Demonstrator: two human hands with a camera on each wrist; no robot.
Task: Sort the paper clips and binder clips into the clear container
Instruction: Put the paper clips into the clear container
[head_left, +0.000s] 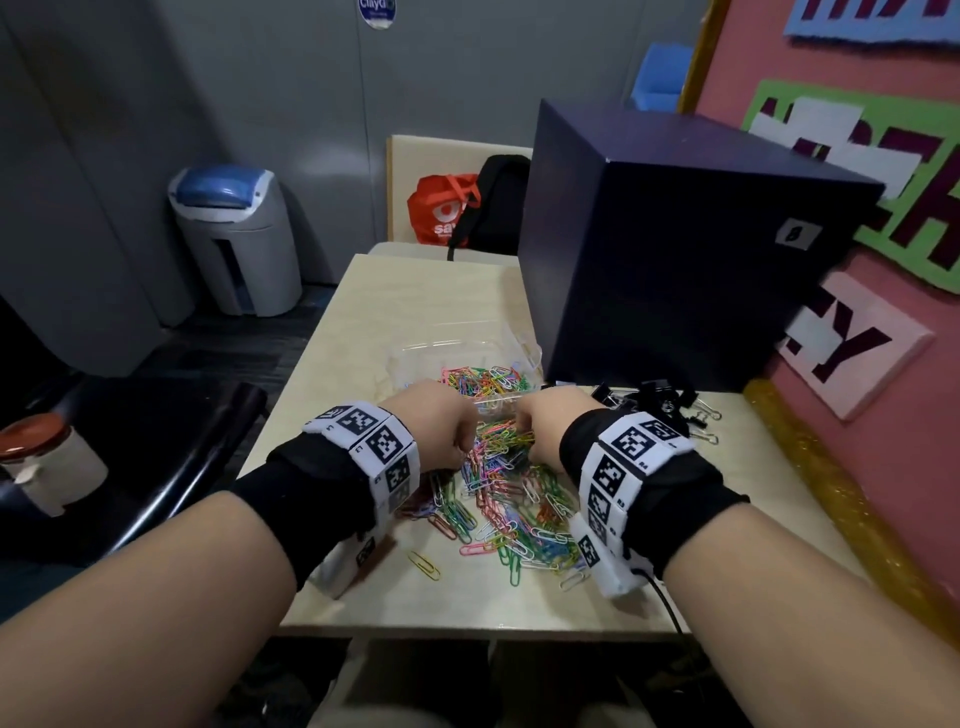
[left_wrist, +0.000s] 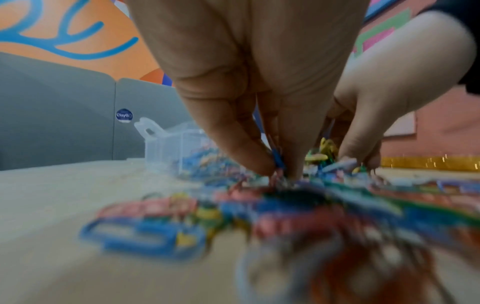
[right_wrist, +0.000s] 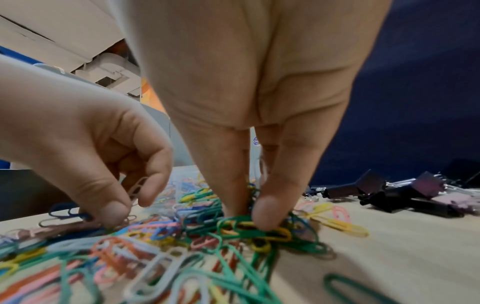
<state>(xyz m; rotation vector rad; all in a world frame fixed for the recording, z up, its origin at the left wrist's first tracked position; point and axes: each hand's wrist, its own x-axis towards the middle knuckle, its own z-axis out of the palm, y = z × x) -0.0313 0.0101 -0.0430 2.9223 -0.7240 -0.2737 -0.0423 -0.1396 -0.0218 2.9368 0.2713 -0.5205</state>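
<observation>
Paper clips (head_left: 498, 499) mostly remain at frame centre; container (head_left: 467, 358) partly filled; binder clips (head_left: 660, 402) untouched; both hands (head_left: 441, 421) (head_left: 550, 421) pinching clips.

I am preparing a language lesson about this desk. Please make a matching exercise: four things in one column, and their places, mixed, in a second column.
Things:
1. binder clips
2. clear container
3. single yellow paper clip
4. dark box

Places:
A. alone, near the table's front edge
B. beyond both hands, with paper clips inside
C. behind the binder clips
D. right of the right hand

Pairs: 1-D, 2-B, 3-A, 4-C
</observation>
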